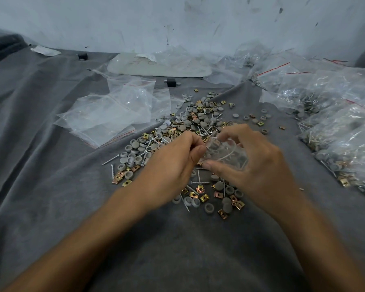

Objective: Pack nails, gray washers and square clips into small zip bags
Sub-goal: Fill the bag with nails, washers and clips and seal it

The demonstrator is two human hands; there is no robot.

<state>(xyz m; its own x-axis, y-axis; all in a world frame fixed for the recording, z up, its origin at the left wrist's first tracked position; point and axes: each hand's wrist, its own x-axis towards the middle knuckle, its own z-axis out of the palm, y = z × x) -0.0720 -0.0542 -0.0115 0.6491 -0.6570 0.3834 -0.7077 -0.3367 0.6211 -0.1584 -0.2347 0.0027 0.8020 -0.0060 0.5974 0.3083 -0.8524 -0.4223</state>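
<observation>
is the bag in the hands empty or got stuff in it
Not empty: gray washers show through the clear bag pinched by the left hand and right hand.

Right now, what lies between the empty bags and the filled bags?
In the head view, the loose heap of nails, washers and clips lies there on the gray cloth.

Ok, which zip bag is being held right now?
The small clear bag above the loose hardware, held between left hand and right hand; empty bags lie left, filled bags right.
</observation>
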